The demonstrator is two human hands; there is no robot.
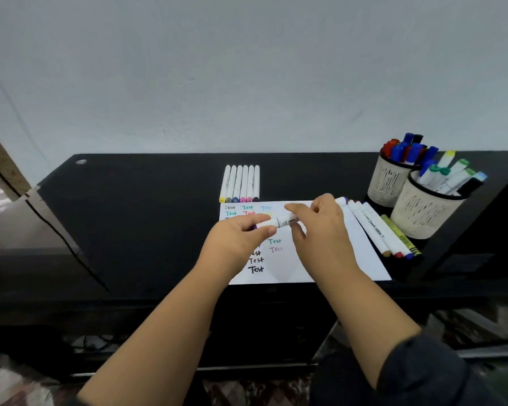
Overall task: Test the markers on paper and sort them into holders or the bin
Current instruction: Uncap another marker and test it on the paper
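Both forearms reaching over black bench (129, 200), left hand (238, 235) and right hand (320, 227) with fingers grasping opposite ends of white marker (285, 221) above test paper (358, 244); best pulled straight apart, cap end steadied, likely uncapping.

A single wide-angle view looks from the person's head, forward and steeply down onto a black desk (129, 200) set against a pale wall (247, 68). It sits close: both forearms reach in from the bottom edge toward the sheet of paper (335, 259) at centre. Straight edges bow toward the frame's borders.
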